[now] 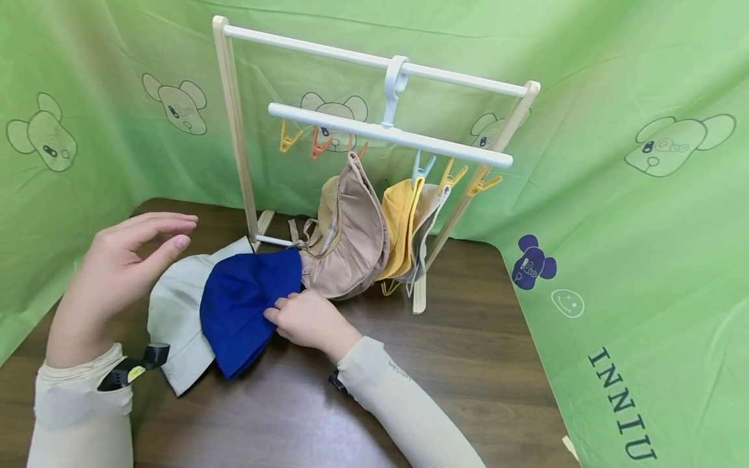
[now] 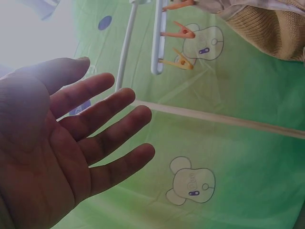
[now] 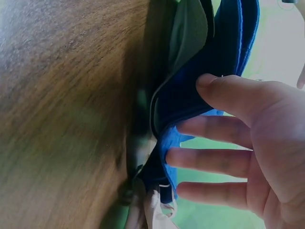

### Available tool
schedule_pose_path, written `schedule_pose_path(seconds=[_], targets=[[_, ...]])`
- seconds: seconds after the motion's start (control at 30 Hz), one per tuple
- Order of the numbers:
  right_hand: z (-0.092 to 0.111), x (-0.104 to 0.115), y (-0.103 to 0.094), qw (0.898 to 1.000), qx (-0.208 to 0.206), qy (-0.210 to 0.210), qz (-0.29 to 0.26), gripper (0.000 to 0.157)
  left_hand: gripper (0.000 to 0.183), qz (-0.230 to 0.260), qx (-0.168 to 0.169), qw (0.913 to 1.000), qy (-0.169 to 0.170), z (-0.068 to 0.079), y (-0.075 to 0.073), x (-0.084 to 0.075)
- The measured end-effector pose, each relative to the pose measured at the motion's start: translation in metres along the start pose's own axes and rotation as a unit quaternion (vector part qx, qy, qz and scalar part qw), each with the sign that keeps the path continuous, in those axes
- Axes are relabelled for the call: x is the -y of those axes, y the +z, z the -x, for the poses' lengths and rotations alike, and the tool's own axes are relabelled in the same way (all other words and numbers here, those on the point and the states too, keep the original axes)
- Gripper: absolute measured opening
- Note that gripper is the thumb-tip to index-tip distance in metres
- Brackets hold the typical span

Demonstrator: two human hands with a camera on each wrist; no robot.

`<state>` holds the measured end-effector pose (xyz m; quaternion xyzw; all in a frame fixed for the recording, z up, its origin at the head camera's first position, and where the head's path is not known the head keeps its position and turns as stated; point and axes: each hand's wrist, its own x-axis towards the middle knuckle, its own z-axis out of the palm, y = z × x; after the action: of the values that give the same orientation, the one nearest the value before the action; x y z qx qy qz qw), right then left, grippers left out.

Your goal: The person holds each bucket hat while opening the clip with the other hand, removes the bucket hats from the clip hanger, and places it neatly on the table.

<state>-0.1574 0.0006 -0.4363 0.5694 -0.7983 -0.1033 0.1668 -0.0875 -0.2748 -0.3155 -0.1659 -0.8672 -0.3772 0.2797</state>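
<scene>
A blue bucket hat (image 1: 248, 305) lies on the table, overlapping a pale grey-white bucket hat (image 1: 178, 309). My right hand (image 1: 310, 318) pinches the blue hat near its right edge. In the right wrist view, the thumb of my right hand (image 3: 267, 138) lies against the blue fabric (image 3: 190, 90), with the other fingertips at the cloth below. My left hand (image 1: 125, 257) hovers above and left of the pale hat, holding nothing. Its fingers look loosely spread in the left wrist view, where the palm of that left hand (image 2: 81, 138) shows.
A wooden rack (image 1: 231, 130) carries a white clip hanger (image 1: 333, 122). Clipped on it are a beige-pink hat (image 1: 357, 240), a yellow hat (image 1: 400, 214) and a grey-white hat (image 1: 427, 214). An orange clip (image 1: 320, 144) and yellow clips hang there too. Green cloth (image 1: 643, 227) surrounds the table (image 1: 456, 364).
</scene>
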Motion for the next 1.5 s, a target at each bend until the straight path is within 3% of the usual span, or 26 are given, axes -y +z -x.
schedule_pose_path(seconds=[0.47, 0.73, 1.0, 1.5], targets=[[0.008, 0.002, 0.004, 0.999, 0.026, -0.013, -0.021, 0.028, 0.035, -0.025, 0.035, 0.9991, 0.005, -0.003, 0.012, -0.001], [0.015, 0.005, 0.002, 1.000, 0.009, -0.013, -0.023, 0.021, 0.031, -0.035, 0.047, 0.9982, 0.010, -0.003, 0.014, -0.001], [0.018, 0.008, 0.001, 0.999, 0.017, -0.016, -0.027, 0.016, 0.033, -0.034, 0.046, 0.9982, 0.016, -0.003, 0.014, -0.001], [0.039, -0.005, -0.019, 0.998, -0.062, -0.004, -0.015, 0.018, 0.035, -0.036, 0.055, 0.9974, 0.031, -0.004, 0.012, -0.001]])
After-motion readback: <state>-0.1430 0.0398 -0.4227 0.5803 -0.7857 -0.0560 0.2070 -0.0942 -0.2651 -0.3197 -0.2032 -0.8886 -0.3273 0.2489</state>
